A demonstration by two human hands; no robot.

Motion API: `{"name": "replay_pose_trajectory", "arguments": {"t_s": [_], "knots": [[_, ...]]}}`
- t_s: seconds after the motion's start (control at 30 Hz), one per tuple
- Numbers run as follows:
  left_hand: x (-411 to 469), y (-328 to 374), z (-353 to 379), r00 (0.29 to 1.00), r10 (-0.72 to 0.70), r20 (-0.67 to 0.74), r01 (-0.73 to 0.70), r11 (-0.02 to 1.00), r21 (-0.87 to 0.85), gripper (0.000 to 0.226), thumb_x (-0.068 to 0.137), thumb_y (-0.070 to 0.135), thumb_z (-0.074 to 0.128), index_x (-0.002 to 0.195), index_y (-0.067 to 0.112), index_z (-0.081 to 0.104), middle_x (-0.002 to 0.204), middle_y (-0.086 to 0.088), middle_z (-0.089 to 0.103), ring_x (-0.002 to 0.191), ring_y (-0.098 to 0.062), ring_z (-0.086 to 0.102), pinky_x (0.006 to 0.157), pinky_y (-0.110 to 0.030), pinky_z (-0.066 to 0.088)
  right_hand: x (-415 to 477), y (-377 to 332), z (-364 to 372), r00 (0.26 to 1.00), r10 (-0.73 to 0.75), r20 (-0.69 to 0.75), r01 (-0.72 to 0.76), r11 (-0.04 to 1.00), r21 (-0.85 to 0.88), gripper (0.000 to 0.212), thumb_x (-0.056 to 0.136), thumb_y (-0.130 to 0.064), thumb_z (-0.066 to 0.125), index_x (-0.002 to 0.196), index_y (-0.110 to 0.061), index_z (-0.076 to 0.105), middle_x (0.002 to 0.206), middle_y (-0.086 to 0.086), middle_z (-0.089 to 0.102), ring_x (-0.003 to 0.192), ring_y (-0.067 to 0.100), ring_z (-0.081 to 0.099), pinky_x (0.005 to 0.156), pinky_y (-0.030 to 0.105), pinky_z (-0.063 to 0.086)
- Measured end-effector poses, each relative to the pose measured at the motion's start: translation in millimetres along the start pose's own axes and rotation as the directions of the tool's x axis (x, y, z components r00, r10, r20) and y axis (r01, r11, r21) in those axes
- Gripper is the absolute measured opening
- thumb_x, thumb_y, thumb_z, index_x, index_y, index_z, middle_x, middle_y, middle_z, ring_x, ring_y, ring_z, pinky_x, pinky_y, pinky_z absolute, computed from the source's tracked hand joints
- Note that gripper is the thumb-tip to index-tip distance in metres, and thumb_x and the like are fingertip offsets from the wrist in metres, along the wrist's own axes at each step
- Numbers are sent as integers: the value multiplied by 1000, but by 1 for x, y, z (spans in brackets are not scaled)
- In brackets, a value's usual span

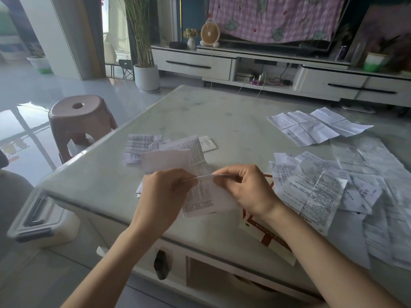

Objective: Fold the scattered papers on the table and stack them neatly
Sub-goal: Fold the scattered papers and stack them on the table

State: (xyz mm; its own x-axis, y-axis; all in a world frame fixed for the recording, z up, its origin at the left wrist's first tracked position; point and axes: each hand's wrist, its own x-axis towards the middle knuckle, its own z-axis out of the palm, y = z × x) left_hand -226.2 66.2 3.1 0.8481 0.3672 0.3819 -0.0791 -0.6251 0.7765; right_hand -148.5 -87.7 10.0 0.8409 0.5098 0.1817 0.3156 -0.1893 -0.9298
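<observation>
Both hands hold one printed sheet (pixel 201 196) above the near part of the pale table (pixel 200 112). My left hand (pixel 166 192) pinches its left edge, and my right hand (pixel 246 187) pinches the folded top edge beside it. Behind the hands lie a few folded papers (pixel 142 145), overlapping, with a small white card (pixel 208 143) at their right. To the right, several creased, unfolded sheets (pixel 315 190) are scattered over one another. Another unfolded sheet (pixel 315 126) lies farther back on the right.
A white paper with red print (pixel 266 238) hangs over the near table edge under my right wrist. A pink plastic stool (pixel 77 121) stands left of the table, with a clear lidded box (pixel 37 216) on the floor nearby. A TV cabinet (pixel 266 63) runs along the back wall.
</observation>
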Motion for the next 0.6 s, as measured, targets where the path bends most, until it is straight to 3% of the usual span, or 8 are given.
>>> {"name": "replay_pose_trajectory", "arguments": {"t_s": [0.1,0.2,0.33,0.43,0.5,0.6], "knots": [[-3,-2,3,988,-143,62,152,973,-176,24,85,8,65,64,19,70,51,10,65,46,-5,61,50,-24,52,3,1,0,993,49,-108,-40,996,78,10,79,-4,71,75,-13,67,72,-2,65,67,4,59,67,12,48],[-7,-4,5,963,-243,114,266,920,-287,31,89,3,57,66,19,68,55,4,68,50,-14,66,48,-28,55,5,3,3,984,71,-164,-64,997,44,19,77,-6,73,69,-19,62,69,-2,63,66,7,57,64,14,48],[-13,-10,4,949,-277,154,310,913,-264,28,86,5,62,70,27,70,69,0,72,68,-21,67,73,-48,56,6,7,4,990,75,-119,-74,997,10,19,78,-6,72,71,-19,61,72,-2,63,69,8,57,63,9,46],[-16,-11,-1,967,-245,77,256,943,-215,31,81,6,69,65,33,69,66,7,71,63,-10,65,69,-35,55,5,6,7,995,40,-95,-35,998,46,7,79,-12,71,82,-14,65,78,0,65,71,6,59,66,10,48],[-16,-8,-9,975,-218,-39,206,958,-201,26,79,8,71,68,31,68,64,7,70,60,-9,63,67,-32,54,5,4,7,991,16,-134,-7,998,67,17,82,-19,68,95,-10,64,85,1,65,75,4,58,68,9,47],[-10,-5,-25,953,-289,-89,233,889,-395,27,79,-1,68,74,25,67,60,11,69,55,-4,63,62,-23,55,5,3,0,981,30,-193,-21,998,51,15,88,-23,61,100,-15,60,89,3,64,72,6,58,64,8,46]]}}
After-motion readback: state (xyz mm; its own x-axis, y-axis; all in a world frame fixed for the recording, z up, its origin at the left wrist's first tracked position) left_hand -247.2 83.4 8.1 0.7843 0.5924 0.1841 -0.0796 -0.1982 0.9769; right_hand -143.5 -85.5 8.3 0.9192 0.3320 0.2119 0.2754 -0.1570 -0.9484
